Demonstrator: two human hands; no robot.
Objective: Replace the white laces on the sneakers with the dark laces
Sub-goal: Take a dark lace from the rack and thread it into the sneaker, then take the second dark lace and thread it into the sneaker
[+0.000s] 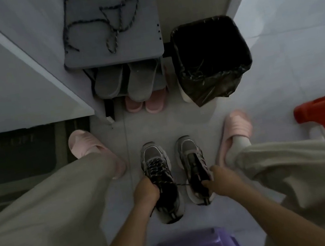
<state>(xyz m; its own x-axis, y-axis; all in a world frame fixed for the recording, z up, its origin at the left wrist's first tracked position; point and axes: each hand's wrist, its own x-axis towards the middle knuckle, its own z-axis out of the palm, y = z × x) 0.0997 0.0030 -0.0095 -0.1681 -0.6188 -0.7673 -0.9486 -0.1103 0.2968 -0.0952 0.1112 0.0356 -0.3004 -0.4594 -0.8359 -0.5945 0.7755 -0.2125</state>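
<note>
While the grey mesh sneakers (160,179) stand at six o'clock, the left hand (145,193) grips one shoe steady and the right hand (218,178), at three o'clock, pinches a thin dark lace (181,184) taut, seemingly to snug it.

The far dark laces (118,22) looked to me like braided matt cord. The bin liner (214,79) was glossy, crinkled plastic.

Faint lettering on the dark mat (16,161) is unreadable.
</note>
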